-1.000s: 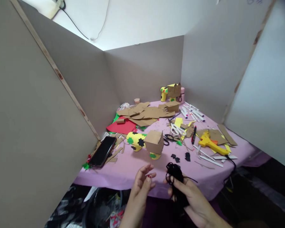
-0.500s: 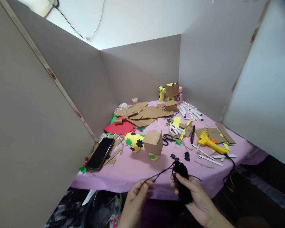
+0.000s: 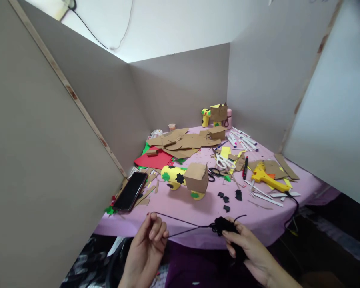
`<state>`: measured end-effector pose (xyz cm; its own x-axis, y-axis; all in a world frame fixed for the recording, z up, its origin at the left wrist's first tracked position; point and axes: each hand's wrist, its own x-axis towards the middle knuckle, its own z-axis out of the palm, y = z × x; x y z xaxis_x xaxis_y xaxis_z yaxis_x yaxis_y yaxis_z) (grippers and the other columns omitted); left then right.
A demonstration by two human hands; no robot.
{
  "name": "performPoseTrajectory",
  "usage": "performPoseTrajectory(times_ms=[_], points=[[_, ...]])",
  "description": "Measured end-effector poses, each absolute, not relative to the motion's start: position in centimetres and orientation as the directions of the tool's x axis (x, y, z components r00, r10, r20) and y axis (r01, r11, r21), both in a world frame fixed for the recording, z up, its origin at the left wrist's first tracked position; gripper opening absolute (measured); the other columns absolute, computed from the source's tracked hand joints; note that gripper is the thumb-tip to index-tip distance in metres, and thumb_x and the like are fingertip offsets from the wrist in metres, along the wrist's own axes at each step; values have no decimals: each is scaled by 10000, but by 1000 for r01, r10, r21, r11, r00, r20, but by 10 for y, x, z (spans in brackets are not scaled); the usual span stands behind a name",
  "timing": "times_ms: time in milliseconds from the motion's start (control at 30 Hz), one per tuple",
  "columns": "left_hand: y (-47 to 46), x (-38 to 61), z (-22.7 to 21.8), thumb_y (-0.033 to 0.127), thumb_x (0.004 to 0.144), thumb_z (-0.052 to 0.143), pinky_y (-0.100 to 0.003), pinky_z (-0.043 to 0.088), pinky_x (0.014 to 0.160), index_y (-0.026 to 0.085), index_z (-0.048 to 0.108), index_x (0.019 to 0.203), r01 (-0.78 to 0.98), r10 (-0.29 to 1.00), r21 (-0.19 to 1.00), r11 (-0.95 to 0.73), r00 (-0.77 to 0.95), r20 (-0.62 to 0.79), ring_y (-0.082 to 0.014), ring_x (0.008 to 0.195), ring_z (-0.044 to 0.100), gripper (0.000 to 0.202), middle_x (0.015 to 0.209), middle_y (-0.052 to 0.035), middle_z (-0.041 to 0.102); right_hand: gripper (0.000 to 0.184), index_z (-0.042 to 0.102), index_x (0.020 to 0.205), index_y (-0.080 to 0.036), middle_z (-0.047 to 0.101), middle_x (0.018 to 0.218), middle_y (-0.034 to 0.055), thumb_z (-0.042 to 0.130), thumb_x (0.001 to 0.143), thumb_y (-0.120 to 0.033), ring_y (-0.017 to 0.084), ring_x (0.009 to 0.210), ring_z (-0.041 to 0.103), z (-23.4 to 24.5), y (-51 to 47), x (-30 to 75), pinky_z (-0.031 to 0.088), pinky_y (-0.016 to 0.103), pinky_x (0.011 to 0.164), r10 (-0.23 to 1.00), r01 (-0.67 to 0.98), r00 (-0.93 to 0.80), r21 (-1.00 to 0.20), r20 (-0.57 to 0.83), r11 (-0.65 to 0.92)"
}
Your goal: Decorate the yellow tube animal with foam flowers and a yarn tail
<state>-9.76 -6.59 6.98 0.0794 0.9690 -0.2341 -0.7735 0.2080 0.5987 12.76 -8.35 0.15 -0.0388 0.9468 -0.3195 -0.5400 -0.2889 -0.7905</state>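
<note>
By the near edge of the table [image 3: 171, 206]: black yarn [image 3: 229, 230], bunched loosely and held in the air, its lower part too dark to make out.
Right hand [image 3: 250, 242]: closed around the yarn, thumb laid across it, a stray end poking up above.
Left hand [image 3: 148, 244]: thumb and forefinger together on the upper side of a loop [image 3: 180, 221]; the lower side runs to the curled fingers, though whether they clamp it I cannot tell.
Loop: two sides drawn nearly straight, meeting before they reach the yarn.
Feel: probably very light, soft and limp; hard to break, easy to tangle.
Where to hold: around the middle, firmly enough to keep the coils together, with a fingertip pinch on the loop; slow, even tension should suit it.
Beyond the hands: spotted toy [image 3: 196, 178] standing upright, black scraps [image 3: 238, 195] to its right, then the glue gun [image 3: 268, 178].
</note>
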Motion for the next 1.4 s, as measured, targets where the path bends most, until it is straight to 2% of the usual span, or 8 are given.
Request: performPoseTrajectory(times_ms=[133, 267, 433, 600, 733, 1000, 1267, 1400], points=[[-63, -103, 59, 261, 770, 634, -142, 371, 440, 139, 615, 789, -633, 971, 746, 208, 42, -235, -13, 372, 295, 125, 486, 101, 368, 408, 568, 926, -176, 523, 527, -83, 783, 588, -252, 39, 383, 389, 4, -86, 128, 294, 175, 419, 942, -515, -94, -794, -322, -322], [-58, -112, 45, 375, 686, 698, -181, 349, 442, 157, 637, 823, -154, 981, 972, 178, -46, -187, -60, 409, 385, 265, 531, 57, 499, 374, 602, 910, -187, 493, 556, -76, 778, 603, -307, 50, 420, 384, 11, -87, 125, 312, 186, 437, 958, -489, -107, -825, -266, -284], [-69, -93, 57, 264, 679, 709, -309, 385, 881, 229, 662, 1006, 355, 967, 914, -195, -86, 240, -243, 1014, 524, 331, 1103, -88, 590, 349, 626, 940, -176, 477, 584, -62, 715, 680, -392, 64, 445, 348, 19, -86, 115, 323, 194, 435, 976, -247, -128, -947, -178, -205], [-76, -44, 72, 203, 659, 716, -384, 321, 969, 304, 662, 1072, 342, 898, 850, -401, 332, 290, -296, 1123, 450, 428, 1183, -95, 564, 220, 642, 923, -199, 638, 817, 20, 669, 709, -240, 205, 777, 578, 26, -81, 102, 458, 298, 727, 973, -78, -219, -995, 72, 56], [-63, -30, 70, 261, 756, 620, -342, 394, 809, 249, 743, 752, 320, 908, 886, -334, 360, 212, -247, 839, 555, 123, 808, -78, 655, 285, 658, 994, -196, 671, 929, 47, 654, 710, -183, 254, 888, 586, 29, -81, 103, 438, 348, 820, 945, -6, -294, -989, 143, 148], [-41, -54, 46, 373, 718, 652, -233, 367, 599, 137, 659, 618, 80, 970, 991, 105, 213, -120, -125, 529, 470, 257, 501, 8, 556, 459, 651, 994, -206, 586, 756, -9, 782, 596, -395, 66, 483, 405, 22, -86, 128, 352, 188, 450, 932, -261, -353, -949, -78, -178], [-67, -54, 79, 298, 665, 718, -312, 372, 883, 254, 658, 1054, 179, 901, 953, -245, 405, 156, -246, 1008, 506, 396, 1086, -78, 590, 259, 677, 906, -215, 613, 787, 10, 720, 672, -317, 180, 705, 533, 43, -83, 119, 439, 262, 650, 924, -66, -382, -998, 6, -20], [-69, -44, 88, 243, 726, 661, -322, 388, 848, 264, 729, 864, 326, 853, 864, -383, 484, 196, -242, 946, 542, 155, 929, -69, 629, 236, 683, 943, -210, 670, 901, 31, 637, 712, -200, 254, 882, 577, 49, -83, 109, 440, 322, 795, 894, -28, -432, -993, 118, 118]])
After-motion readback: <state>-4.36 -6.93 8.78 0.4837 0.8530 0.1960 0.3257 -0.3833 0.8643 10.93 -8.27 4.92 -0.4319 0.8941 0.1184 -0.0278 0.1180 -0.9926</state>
